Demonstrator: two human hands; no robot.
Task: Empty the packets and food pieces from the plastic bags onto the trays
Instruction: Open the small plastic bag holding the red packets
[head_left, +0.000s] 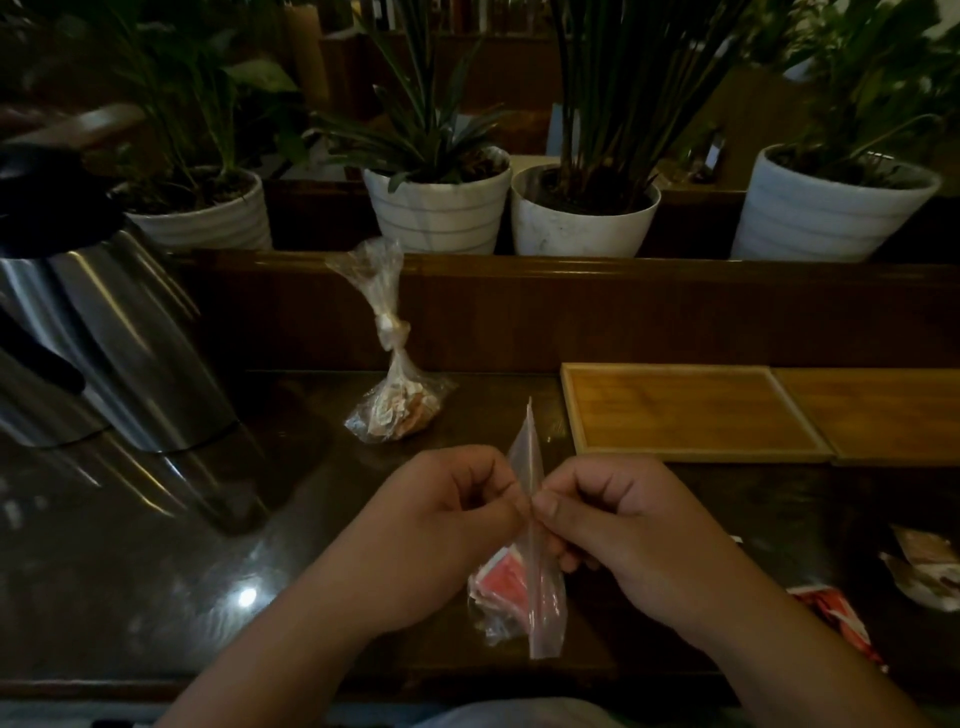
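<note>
A clear zip bag (535, 587) with red packets inside hangs upright between my hands above the dark table. My left hand (447, 514) and my right hand (618, 525) pinch its upper part from opposite sides, thumbs almost touching. A second clear bag (395, 400), knotted at the neck and holding pale food pieces, stands on the table behind my left hand. Two shallow wooden trays lie side by side at the right: the nearer tray (691, 410) and another tray (883, 410) beside it. Both trays hold nothing.
A steel kettle (104, 332) stands at the left. Loose packets, one red and white (836, 618) and one brownish (924, 566), lie at the right edge. A wooden ledge (623, 312) behind the table carries several white plant pots (441, 208).
</note>
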